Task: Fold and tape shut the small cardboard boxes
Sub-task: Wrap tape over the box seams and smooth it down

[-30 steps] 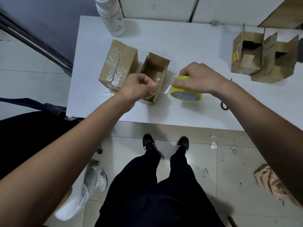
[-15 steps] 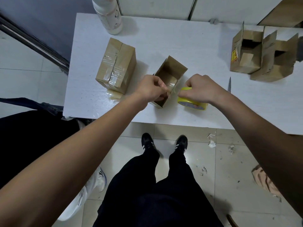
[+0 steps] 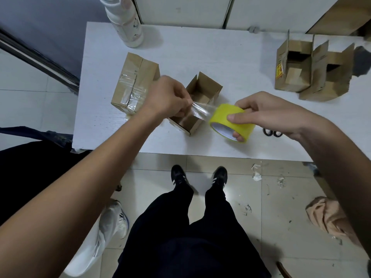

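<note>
**Tape strip being held taut over the open box**

White table [image 3: 200, 49] is carrying everything. Two unsealed boxes [image 3: 313, 69] are sitting at its far right, flaps up, touching each other. Taped box [image 3: 134, 83] is lying at the left, clear tape across its seams. White bottle [image 3: 126, 23] is standing at the far left edge.

Open box [image 3: 202, 97] is sitting mid-table between the hands, top flaps up, interior showing, just right of the taped box.

Right hand [image 3: 267, 113] is gripping the yellow tape roll [image 3: 230, 123], thumb on the outer face, fingers curled through the core, roll lifted just right of the open box.

Left hand [image 3: 170, 97] is pinching the free end of the clear tape strip [image 3: 200, 111], fingers curled tight. Strip is running from the left fingertips to the roll, crossing above the near part of the open box.

Scissors [image 3: 272, 133] are lying on the table behind the right wrist, only the black handles showing.
</note>
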Demonstrator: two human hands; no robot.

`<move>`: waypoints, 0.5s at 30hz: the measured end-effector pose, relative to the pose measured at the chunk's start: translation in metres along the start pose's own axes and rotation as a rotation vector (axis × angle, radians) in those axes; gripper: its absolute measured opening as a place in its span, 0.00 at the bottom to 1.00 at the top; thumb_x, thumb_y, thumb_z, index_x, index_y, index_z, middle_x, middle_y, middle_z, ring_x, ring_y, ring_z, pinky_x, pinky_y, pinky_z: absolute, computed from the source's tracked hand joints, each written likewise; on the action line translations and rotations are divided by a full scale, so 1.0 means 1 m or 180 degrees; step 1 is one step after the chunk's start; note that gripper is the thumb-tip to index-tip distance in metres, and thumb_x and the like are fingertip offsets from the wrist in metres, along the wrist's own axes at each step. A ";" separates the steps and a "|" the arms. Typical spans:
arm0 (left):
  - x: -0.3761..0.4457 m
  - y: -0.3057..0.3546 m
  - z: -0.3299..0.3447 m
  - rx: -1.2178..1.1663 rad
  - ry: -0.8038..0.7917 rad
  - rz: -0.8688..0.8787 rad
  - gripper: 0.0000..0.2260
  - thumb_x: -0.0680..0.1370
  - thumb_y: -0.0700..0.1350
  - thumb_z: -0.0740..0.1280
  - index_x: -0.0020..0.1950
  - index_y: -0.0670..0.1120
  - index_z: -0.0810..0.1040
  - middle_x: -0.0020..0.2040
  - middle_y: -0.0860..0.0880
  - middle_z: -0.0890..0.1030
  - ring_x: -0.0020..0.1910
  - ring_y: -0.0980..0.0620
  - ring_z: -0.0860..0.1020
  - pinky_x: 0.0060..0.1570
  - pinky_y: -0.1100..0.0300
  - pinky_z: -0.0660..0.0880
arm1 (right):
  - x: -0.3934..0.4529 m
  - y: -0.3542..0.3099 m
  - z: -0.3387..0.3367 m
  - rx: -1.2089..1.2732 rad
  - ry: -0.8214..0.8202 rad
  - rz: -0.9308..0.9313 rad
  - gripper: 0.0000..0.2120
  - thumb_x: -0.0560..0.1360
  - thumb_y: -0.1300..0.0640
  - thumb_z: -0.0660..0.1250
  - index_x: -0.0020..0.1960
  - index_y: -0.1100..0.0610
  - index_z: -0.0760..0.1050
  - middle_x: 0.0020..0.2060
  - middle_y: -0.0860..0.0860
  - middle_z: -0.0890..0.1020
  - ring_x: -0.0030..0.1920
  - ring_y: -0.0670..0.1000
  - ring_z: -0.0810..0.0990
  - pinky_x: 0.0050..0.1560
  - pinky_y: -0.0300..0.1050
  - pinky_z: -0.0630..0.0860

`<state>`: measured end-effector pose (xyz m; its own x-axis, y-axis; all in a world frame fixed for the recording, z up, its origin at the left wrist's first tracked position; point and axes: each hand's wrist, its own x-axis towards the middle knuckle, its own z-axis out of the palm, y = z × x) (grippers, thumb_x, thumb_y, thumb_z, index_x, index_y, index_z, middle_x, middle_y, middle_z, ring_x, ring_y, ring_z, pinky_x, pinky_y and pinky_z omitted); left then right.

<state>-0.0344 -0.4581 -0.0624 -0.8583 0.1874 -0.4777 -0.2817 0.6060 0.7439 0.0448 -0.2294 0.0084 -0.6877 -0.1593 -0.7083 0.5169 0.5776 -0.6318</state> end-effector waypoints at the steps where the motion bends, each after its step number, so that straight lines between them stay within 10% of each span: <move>1: -0.003 0.004 -0.004 0.0021 0.0002 0.0057 0.04 0.75 0.36 0.76 0.41 0.41 0.86 0.34 0.47 0.84 0.38 0.44 0.86 0.40 0.53 0.85 | 0.000 0.005 0.000 -0.0195 0.0185 0.0087 0.15 0.82 0.56 0.69 0.39 0.62 0.76 0.24 0.49 0.77 0.20 0.42 0.70 0.21 0.27 0.62; 7: -0.004 0.013 0.001 0.0177 0.0189 0.0308 0.04 0.76 0.36 0.75 0.41 0.41 0.85 0.34 0.42 0.84 0.35 0.42 0.86 0.36 0.49 0.85 | 0.009 0.007 0.001 -0.1007 0.0894 0.0429 0.21 0.76 0.45 0.71 0.34 0.61 0.76 0.17 0.47 0.71 0.18 0.44 0.70 0.18 0.33 0.63; 11: 0.002 0.008 -0.003 0.0160 0.0331 0.0210 0.05 0.76 0.34 0.72 0.41 0.40 0.84 0.35 0.40 0.84 0.33 0.43 0.85 0.38 0.46 0.85 | 0.014 0.010 -0.003 -0.1974 0.1155 0.0743 0.27 0.75 0.33 0.69 0.38 0.59 0.78 0.30 0.52 0.79 0.32 0.50 0.76 0.35 0.45 0.67; 15: 0.006 0.011 -0.014 0.0221 0.0323 0.0298 0.02 0.77 0.34 0.73 0.45 0.35 0.85 0.37 0.37 0.84 0.33 0.43 0.84 0.37 0.51 0.85 | 0.011 0.026 -0.011 -0.1597 0.0737 0.0814 0.34 0.75 0.28 0.65 0.35 0.61 0.75 0.24 0.52 0.81 0.28 0.48 0.78 0.32 0.42 0.68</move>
<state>-0.0489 -0.4613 -0.0505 -0.9193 0.1686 -0.3556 -0.1712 0.6423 0.7471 0.0452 -0.2078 -0.0122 -0.6956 0.1802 -0.6955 0.4159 0.8903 -0.1853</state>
